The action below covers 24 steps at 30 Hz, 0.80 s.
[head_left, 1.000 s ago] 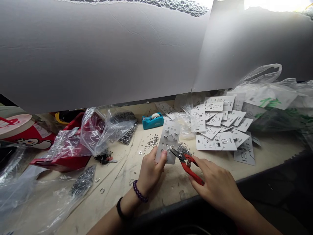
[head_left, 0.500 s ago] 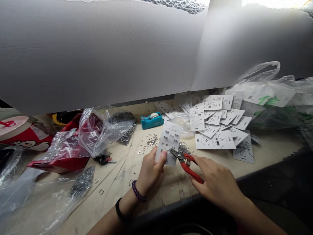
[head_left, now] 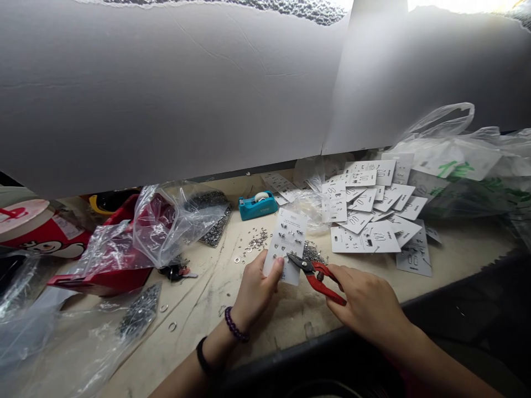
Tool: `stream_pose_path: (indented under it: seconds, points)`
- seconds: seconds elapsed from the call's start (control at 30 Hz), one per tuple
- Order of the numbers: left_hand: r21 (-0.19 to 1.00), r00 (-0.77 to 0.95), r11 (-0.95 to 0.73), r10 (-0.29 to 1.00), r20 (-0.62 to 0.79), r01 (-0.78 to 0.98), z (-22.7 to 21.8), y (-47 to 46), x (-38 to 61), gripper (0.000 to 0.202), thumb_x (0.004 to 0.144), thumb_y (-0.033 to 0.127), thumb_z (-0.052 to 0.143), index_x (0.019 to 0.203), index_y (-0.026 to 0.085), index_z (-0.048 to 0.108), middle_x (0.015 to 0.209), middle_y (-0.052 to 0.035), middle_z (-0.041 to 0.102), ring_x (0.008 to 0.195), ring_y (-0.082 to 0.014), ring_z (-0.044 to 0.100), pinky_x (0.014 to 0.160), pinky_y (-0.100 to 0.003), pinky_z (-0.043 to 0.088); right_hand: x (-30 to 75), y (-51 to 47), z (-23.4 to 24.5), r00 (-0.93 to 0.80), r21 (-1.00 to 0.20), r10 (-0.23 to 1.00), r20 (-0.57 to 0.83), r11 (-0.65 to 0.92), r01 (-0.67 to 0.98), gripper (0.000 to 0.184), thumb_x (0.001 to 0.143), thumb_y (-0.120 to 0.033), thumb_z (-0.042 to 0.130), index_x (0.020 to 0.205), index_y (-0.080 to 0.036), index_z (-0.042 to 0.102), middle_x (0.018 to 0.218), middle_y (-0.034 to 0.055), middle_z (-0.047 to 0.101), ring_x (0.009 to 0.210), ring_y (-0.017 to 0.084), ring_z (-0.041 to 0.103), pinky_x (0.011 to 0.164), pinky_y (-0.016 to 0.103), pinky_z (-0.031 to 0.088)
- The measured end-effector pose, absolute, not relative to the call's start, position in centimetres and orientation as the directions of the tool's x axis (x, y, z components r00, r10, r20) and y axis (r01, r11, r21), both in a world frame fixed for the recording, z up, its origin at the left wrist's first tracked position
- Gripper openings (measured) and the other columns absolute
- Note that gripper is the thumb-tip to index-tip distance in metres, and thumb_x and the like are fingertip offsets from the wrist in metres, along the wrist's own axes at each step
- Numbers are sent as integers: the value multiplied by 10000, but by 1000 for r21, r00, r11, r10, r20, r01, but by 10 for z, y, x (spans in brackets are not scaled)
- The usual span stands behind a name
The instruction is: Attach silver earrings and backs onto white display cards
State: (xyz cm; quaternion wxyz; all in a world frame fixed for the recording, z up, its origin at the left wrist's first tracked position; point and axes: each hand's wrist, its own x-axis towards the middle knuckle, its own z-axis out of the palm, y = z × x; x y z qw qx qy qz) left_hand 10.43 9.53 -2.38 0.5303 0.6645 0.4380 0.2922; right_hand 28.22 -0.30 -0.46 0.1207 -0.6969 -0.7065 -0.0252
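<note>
**Red-handled pliers (head_left: 320, 283) at a studded white card (head_left: 286, 243), both held over a scarred cream workbench (head_left: 199, 309)**

The left hand (head_left: 255, 293) grips the stiff card, tilted up off the bench, with the thumb pressed on its face near the lower edge. The card carries small metal pieces in rows, too small to count. The right hand (head_left: 365, 304) is closed around the glossy red handles. The pliers' narrow steel jaws sit at the card's right edge, though whether they touch it I cannot tell.

One loose scatter of metal bits (head_left: 258, 240) lies just beyond the left hand, and a second heap (head_left: 312, 254) sits just behind the card. Two small rings (head_left: 172, 326) lie left of the left wrist. To the far right spreads a pile of well over twenty matching flat cards (head_left: 369, 204), a wall of overlapping edges that stops short of the right hand. Far centre stands one teal tape dispenser (head_left: 258, 205). To the left, crinkled clear zip bags (head_left: 174, 221) slump against a red box (head_left: 103, 282), and one bag holds dark metal pieces (head_left: 215, 232). The bench's dark near rim (head_left: 290, 354) runs just past the wrists.
</note>
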Motion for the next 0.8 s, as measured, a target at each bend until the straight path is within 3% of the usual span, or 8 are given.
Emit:
stream_pose_path:
  seconds: [0.27,0.6,0.8]
  points:
    - [938,455,-102,888,-64,331,-24,95,104,297,822,451,430,712,176,464,552,34,488,459,-105,467,455,-221,371,283,-2,-4,26,-145,982,185,1,989,237,660,-178,528,891,-196,581,724,18,647,627,183,592,524,251,348]
    - [940,462,-108,885,-58,325,-24,97,104,300,825,452,421,727,173,472,600,21,507,471,-105,474,451,-219,385,286,-1,-15,38,-179,958,285,14,984,203,674,-214,539,871,-199,585,683,13,641,600,173,588,514,245,348]
    - [915,449,-174,893,-9,364,-23,96,103,295,825,440,426,705,174,463,576,24,493,466,-107,471,455,-220,368,287,-1,-14,0,-161,968,251,42,986,347,641,-249,562,978,-167,549,840,56,642,725,215,593,598,287,405]
